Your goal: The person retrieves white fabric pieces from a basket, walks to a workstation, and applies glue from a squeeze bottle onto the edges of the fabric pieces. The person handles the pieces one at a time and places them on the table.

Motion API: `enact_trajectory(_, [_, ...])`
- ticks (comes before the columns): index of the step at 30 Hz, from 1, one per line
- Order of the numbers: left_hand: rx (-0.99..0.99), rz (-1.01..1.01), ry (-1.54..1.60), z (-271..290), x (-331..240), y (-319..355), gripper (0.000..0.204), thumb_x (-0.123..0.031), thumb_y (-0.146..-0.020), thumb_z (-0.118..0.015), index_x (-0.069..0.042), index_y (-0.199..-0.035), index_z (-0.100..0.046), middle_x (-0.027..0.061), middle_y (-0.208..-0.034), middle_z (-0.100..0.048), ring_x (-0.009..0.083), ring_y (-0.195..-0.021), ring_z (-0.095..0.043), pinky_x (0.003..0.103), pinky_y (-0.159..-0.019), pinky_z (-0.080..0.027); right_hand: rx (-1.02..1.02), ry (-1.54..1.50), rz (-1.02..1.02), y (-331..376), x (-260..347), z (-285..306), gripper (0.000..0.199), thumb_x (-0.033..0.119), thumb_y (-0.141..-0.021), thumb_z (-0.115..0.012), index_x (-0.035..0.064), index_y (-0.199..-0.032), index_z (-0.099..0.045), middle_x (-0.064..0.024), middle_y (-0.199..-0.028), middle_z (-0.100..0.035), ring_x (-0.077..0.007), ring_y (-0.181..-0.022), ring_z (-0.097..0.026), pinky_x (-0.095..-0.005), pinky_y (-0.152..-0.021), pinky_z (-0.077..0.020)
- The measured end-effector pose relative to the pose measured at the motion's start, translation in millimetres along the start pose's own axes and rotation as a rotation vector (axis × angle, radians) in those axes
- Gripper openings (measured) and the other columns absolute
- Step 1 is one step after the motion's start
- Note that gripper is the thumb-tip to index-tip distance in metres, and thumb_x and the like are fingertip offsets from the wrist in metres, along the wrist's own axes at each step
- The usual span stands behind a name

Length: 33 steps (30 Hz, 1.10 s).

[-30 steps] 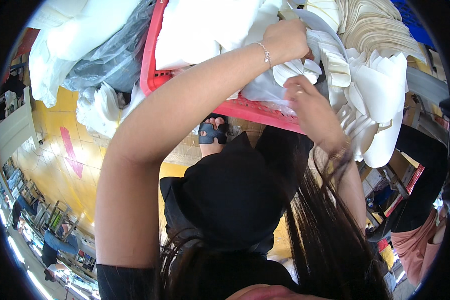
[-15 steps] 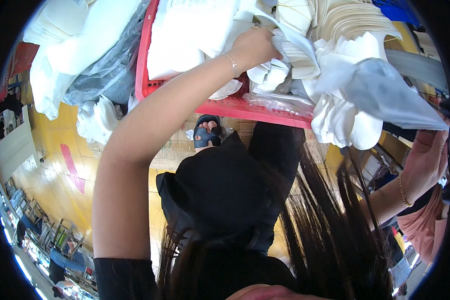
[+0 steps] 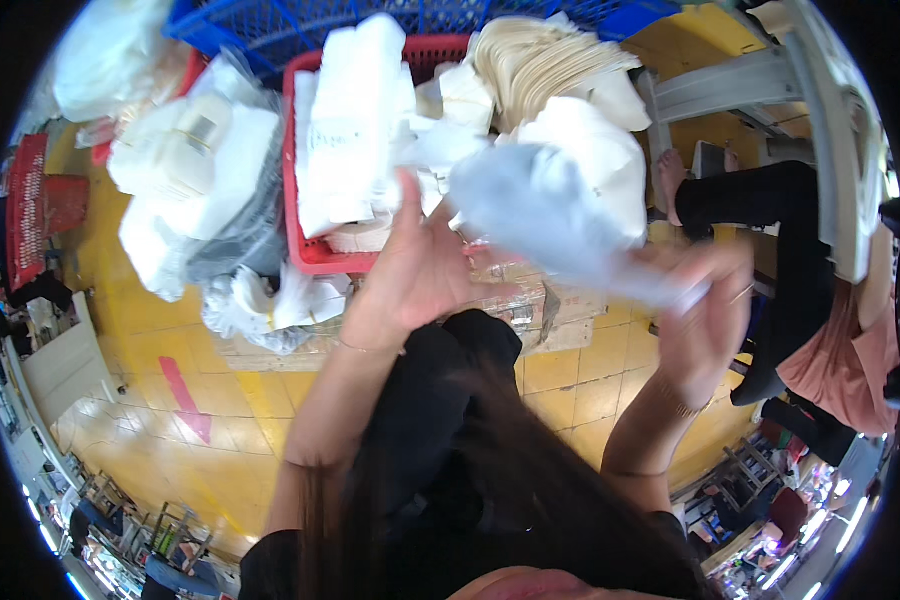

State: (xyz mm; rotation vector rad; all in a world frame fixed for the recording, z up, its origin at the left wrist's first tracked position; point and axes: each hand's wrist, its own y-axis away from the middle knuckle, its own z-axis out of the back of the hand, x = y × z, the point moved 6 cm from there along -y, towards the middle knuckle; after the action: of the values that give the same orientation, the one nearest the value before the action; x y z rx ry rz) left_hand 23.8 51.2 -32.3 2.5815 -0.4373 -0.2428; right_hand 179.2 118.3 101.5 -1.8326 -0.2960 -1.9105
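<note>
My left hand [image 3: 420, 262] is raised in front of the red basket [image 3: 335, 262], its fingers spread and nothing in them. Off to the right, my right hand [image 3: 708, 305], smeared by motion, grips the narrow end of a translucent grey plastic bag [image 3: 545, 205]. The bag stretches left from that hand over the basket's right part and hides some of what lies there. In the basket are a stack of white cut pieces [image 3: 355, 130] and a fanned pile of cream cut pieces [image 3: 550, 75]. More white pieces [image 3: 610, 150] bulge at its right side.
A blue crate [image 3: 300, 30] stands behind the basket. To the left lie plastic bags of white pieces [image 3: 185, 150], and farther out is another red basket [image 3: 30, 215]. Flattened cardboard [image 3: 565, 315] lies on the yellow tiled floor. At the right, another person's leg [image 3: 760, 195] shows beside a grey frame [image 3: 730, 95].
My left hand has come out of the basket and back toward me, opening up. The right hand has moved left, carrying the plastic bag's end. My view has shifted, showing more of the blue crate.
</note>
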Motion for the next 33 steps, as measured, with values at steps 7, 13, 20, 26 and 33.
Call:
enact_trajectory(7, [0.379, -0.117, 0.111, -162.6, 50.8, 93.3, 0.099, -0.076, -0.080, -0.035, 0.001, -0.141, -0.026, 0.0187, -0.134, -0.044, 0.0304, -0.120, -0.048, 0.044, -0.102, -0.038, 0.194, 0.062, -0.136, 56.4, 197.3, 59.0, 0.017, 0.015, -0.083, -0.064, 0.0013, -0.093, -0.066, -0.0115, -0.091, -0.068, -0.0255, -0.088, -0.065, -0.0346, -0.082, -0.0488])
enact_trajectory(13, [0.439, -0.063, -0.114, -313.6, 127.7, 212.0, 0.097, -0.072, -0.080, -0.041, 0.001, -0.141, -0.025, 0.0183, -0.135, -0.043, 0.0299, -0.121, -0.046, 0.042, -0.102, -0.038, -0.140, 0.541, 0.019, 136.5, 377.2, 114.6, 0.008, 0.004, -0.079, -0.067, 0.0003, -0.085, -0.063, -0.0104, -0.093, -0.065, -0.0219, -0.086, -0.063, -0.0284, -0.074, -0.0480])
enact_trajectory(20, [0.471, 0.182, -0.188, -385.8, 235.4, 293.8, 0.071, -0.050, -0.091, -0.038, 0.000, -0.140, -0.029, 0.0154, -0.138, -0.042, 0.0293, -0.123, -0.045, 0.041, -0.103, -0.036, -0.563, 0.633, -0.022, 291.0, 490.7, 151.8, 0.006, 0.006, -0.082, -0.064, 0.0008, -0.085, -0.062, -0.0113, -0.101, -0.061, -0.0219, -0.091, -0.059, -0.0294, -0.078, -0.0452])
enact_trajectory(26, [0.519, 0.276, -0.684, -395.5, 344.8, 330.3, 0.056, -0.034, -0.094, -0.042, 0.000, -0.137, -0.034, 0.0144, -0.135, -0.045, 0.0261, -0.122, -0.047, 0.040, -0.103, -0.038, -0.862, 0.657, -0.068, 430.5, 504.0, 139.8, 0.017, 0.012, -0.075, -0.072, 0.0054, -0.089, -0.064, -0.0099, -0.101, -0.059, -0.0260, -0.093, -0.058, -0.0335, -0.080, -0.0467])
enact_trajectory(33, [0.627, 0.457, -0.848, -399.6, 489.5, 412.5, 0.056, -0.042, -0.097, -0.038, 0.000, -0.134, -0.038, 0.0148, -0.125, -0.051, 0.0221, -0.115, -0.051, 0.036, -0.097, -0.042, -1.055, 0.788, -0.212, 513.7, 522.4, 137.2, 0.027, 0.013, -0.072, -0.075, 0.0041, -0.095, -0.063, -0.0108, -0.096, -0.057, -0.0269, -0.088, -0.057, -0.0335, -0.077, -0.0468])
